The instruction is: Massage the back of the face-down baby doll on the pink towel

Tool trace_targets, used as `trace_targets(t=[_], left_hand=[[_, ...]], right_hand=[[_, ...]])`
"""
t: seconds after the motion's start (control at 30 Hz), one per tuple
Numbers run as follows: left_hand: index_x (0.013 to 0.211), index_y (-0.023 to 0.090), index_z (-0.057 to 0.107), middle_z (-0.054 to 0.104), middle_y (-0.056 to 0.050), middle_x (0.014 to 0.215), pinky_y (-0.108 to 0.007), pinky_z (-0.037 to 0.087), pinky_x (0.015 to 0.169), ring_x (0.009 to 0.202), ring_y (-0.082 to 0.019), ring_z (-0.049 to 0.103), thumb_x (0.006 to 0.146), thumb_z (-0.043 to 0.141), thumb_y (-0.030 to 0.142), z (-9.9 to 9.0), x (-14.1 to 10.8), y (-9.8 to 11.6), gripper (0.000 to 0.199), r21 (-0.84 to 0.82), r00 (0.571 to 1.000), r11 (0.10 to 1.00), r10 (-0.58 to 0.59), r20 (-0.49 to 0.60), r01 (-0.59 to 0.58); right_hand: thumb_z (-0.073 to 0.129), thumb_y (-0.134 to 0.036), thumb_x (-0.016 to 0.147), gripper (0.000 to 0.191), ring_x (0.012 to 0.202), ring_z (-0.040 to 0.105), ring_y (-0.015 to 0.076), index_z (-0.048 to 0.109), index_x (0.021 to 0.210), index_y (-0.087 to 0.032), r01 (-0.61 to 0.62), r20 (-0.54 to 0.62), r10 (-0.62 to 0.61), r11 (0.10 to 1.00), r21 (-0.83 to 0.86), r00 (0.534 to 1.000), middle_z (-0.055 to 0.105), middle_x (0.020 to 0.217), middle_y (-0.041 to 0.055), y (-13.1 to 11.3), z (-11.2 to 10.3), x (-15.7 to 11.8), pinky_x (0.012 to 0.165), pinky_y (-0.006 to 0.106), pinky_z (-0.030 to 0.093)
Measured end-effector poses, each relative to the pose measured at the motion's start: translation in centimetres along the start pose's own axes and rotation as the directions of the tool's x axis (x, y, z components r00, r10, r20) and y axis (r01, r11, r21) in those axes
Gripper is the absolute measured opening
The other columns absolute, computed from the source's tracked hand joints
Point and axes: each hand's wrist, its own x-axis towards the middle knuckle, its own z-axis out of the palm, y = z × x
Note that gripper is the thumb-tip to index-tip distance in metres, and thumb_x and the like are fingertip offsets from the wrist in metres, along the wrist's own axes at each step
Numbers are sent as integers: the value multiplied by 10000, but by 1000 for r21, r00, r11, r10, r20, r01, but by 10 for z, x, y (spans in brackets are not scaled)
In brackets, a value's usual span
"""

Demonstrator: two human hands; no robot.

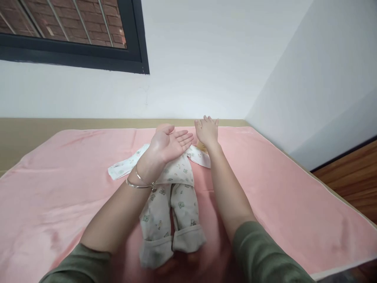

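A baby doll, mostly hidden by my left arm, lies face-direction unclear on a pink sheet [253, 188]. It wears a white printed top [179, 171] and matching trousers [185, 204] with turned-up cuffs. Part of its rounded head [163, 126] shows behind my left hand [168, 144], which hovers palm up over the doll's upper body, fingers stretched out and nothing in it. My right hand [207, 131] is palm down with spread fingers, beyond the doll's right-side sleeve [200, 157]. Below its wrist a small yellowish thing [202, 147] peeks out, too covered to name.
The pink sheet covers a bed or table with a tan edge [35, 137] at the back. Behind it rises a white wall [200, 78] with a dark-framed, barred window [135, 59] at upper left. A wood-grain panel [350, 173] stands at the right.
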Motion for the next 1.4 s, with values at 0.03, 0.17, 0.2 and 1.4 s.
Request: trace_targets(t=[0.03, 0.17, 0.2, 1.4], left_hand=[[1644, 113, 300, 514, -242, 1572, -409, 541, 1143, 1452, -280, 550, 991, 345, 333, 0, -12, 1, 690, -24, 1000, 1000, -2, 16, 3], [1640, 122, 318, 538, -221, 1561, -420, 497, 1194, 1444, -281, 558, 994, 358, 329, 6, -47, 0, 680, -88, 994, 994, -49, 93, 57], [1638, 128, 326, 543, -212, 1560, -428, 482, 1209, 1452, -283, 549, 991, 367, 331, 7, -53, -2, 679, -85, 990, 993, -70, 125, 81], [1626, 215, 378, 448, -42, 1667, -426, 268, 1329, 1619, -251, 232, 1063, 316, 422, 24, -116, -8, 603, -8, 970, 976, 216, 115, -217]], right_hand=[[290, -383, 1089, 563, 1570, 350, 339, 669, 1374, -79, -1, -2, 1, 1000, -5, 1000, 477, 1614, 205, 1, 1, 0, 1299, 640, 123], [343, -359, 1060, 524, 1576, 338, 332, 667, 1364, -81, -11, -24, 10, 1000, -23, 1000, 455, 1631, 199, 3, 7, 1, 1299, 647, 134], [349, -348, 1052, 516, 1574, 341, 332, 670, 1358, -83, -17, -31, 16, 999, -27, 999, 458, 1630, 198, 3, 8, 2, 1298, 653, 133], [438, -723, 999, 635, 1516, 458, 305, 644, 1414, -289, 258, -74, -283, 698, 668, 956, 538, 1591, 49, -75, -72, -63, 1293, 553, 332]])
